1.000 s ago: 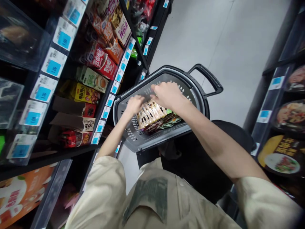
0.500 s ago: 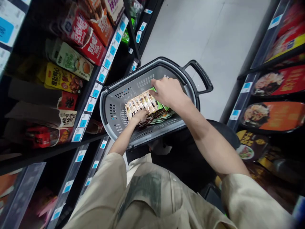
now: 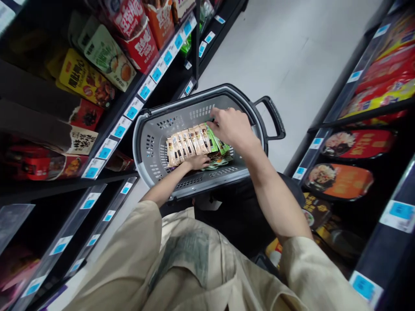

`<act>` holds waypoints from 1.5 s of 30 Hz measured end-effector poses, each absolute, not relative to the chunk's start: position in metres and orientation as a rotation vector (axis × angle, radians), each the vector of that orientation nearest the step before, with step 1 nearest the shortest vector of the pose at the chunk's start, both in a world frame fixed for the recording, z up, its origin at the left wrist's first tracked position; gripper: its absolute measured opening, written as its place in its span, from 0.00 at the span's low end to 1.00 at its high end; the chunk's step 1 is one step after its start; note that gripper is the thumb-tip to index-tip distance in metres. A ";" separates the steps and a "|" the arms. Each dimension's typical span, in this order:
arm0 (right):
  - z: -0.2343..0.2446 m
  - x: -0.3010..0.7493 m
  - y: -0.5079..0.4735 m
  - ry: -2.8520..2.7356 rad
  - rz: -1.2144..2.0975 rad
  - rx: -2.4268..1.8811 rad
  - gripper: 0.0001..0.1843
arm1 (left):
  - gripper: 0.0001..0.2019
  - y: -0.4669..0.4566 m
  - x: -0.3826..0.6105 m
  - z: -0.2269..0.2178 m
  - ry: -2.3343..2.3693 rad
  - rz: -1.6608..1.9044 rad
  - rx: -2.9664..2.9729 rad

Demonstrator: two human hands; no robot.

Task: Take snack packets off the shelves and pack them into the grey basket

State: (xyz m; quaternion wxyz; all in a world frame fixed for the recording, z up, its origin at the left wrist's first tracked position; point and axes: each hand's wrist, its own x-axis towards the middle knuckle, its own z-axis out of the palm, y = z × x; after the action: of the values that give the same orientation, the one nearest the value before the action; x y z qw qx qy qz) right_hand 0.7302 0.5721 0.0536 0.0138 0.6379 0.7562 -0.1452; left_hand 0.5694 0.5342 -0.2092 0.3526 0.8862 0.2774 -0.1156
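A grey shopping basket point(image 3: 147, 172) with a black rim sits in front of me. Inside it, a row of beige snack packets point(image 3: 188, 144) stands packed side by side, with green packets point(image 3: 215, 142) at its right end. My left hand point(image 3: 198, 162) reaches in along the near side of the row, fingers stretched out against the packets. Over the right end, my right hand point(image 3: 232, 127) hovers near the green packets, thumb and forefinger apart with nothing visible between them; its other fingers are partly hidden.
To the left, black shelves carry a yellow snack pouch point(image 3: 86, 80), a red box point(image 3: 141, 49) and price tags. Shelves on the right hold an orange oval food pack point(image 3: 340, 181) and a red one point(image 3: 359, 143). A black basket handle point(image 3: 274, 116) sticks out over the grey floor point(image 3: 282, 52).
My left hand has slid rightward along the row, toward the green packets. My right hand has stayed over the right end. The view has shifted slightly, and more of the green packets shows.
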 end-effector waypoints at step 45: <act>0.037 0.715 0.574 2.353 -0.888 1.940 0.32 | 0.24 0.594 0.515 -0.065 1.241 1.721 1.913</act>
State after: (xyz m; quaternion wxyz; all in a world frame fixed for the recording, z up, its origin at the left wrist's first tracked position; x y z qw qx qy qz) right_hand 0.7153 0.5738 0.0368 -0.0173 0.6108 0.7406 -0.2796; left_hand 0.5154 0.5941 -0.0646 0.1419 0.6629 0.4300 0.5962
